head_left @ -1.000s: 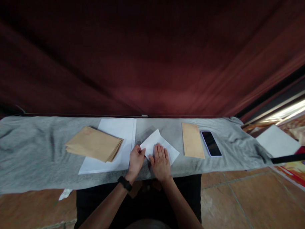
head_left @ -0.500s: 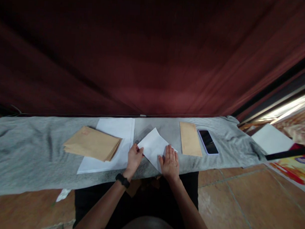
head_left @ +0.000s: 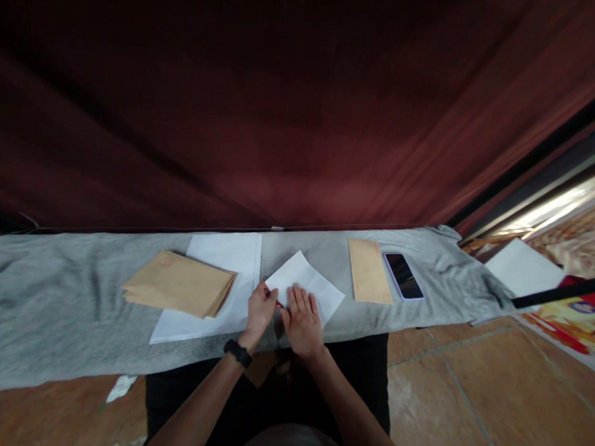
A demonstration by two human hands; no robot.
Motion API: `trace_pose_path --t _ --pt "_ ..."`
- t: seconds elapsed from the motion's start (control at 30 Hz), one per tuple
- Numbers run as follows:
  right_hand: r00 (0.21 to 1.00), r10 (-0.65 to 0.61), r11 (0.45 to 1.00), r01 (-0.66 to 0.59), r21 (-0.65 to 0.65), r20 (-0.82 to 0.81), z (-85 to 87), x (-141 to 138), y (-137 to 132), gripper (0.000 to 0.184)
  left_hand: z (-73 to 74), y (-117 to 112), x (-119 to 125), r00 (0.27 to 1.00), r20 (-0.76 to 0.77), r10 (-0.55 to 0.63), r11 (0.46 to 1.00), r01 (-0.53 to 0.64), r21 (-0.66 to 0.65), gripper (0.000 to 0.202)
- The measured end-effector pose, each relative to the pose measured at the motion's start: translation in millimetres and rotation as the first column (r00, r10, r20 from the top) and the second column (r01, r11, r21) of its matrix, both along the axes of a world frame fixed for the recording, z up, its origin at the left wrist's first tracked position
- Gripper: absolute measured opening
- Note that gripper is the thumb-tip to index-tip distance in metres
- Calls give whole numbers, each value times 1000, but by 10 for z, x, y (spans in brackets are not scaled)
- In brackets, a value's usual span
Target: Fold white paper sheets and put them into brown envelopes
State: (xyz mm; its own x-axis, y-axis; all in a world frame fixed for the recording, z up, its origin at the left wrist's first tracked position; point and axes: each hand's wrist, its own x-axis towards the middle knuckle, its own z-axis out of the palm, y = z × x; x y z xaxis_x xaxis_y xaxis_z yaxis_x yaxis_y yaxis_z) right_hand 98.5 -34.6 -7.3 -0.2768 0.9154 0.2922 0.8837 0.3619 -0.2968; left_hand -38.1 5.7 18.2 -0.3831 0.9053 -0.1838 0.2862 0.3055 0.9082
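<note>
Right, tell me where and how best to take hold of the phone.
Grip the phone across the middle of its two long edges, coming from above and the right. It lies flat, screen up, on the grey cloth, longer than wide, so those edges likely suit best; the single brown envelope close on its left leaves less room there.

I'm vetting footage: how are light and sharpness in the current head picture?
Head view: red curtain near-black up top; head view: glare at the bright strip, far right; head view: soft overall, little detail in the white paper under the right hand.
</note>
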Motion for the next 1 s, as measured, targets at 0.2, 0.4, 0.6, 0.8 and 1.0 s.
trace_pose_path --t 0.2,0.4,0.6,0.8,1.0 --pt "999 -33 999 33 -2 29 -59 38 -29 56 4 1 3 999 38 5 1000 -5 -6 10" --pt "995 -95 993 91 69 45 -118 350 -49 56 -66 19 3 994 106 27 999 -25 -22 7" --pt "982 -176 975 164 152 70 -210 751 -47 61 -71 29 -4 976 214 28 1000 -26 -10 8" --pt "963 -261 964 264 41 -68 -247 1077 78 60 138 -30 37 953 301 15 994 -46 96 13" --pt "838 -265 964 216 -156 -478 95 1180 295 61 721 22 71 984 170 -51 925 -17 379 19"
